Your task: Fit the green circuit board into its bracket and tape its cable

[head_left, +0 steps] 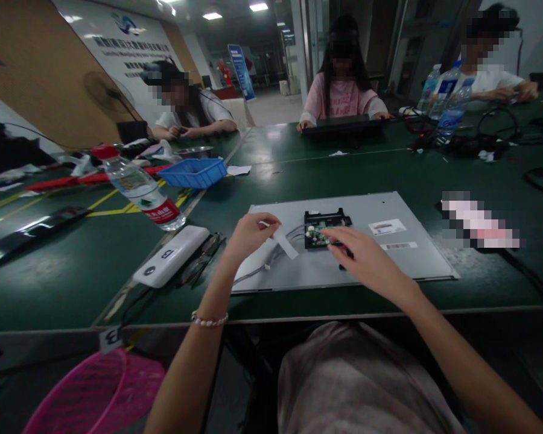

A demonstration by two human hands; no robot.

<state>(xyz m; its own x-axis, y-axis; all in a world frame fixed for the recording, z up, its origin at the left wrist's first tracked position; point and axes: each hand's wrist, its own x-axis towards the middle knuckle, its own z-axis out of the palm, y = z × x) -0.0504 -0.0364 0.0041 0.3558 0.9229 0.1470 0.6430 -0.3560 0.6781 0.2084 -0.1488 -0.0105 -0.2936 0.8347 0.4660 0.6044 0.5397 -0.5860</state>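
A flat silver panel (280,277) lies on the table in front of me, with labels on its right part. On its middle sits a black bracket (328,214) holding a green circuit board (317,237). Grey cables (271,256) run from the board's left side to the panel's lower left edge. My left hand (256,234), above the panel's left part, pinches one end of a whitish strip of tape (286,243), which hangs down over the cables. My right hand (359,253) reaches over the board's right side with fingers stretched out; whether the fingertips touch it I cannot tell.
Left of the panel are eyeglasses (203,259), a white power bank (172,256), a water bottle (140,193) and a blue tray (194,173). To the right lies a blurred-out phone-like object (479,223) with a cable. Several people sit across the table. A pink basket (95,392) stands below.
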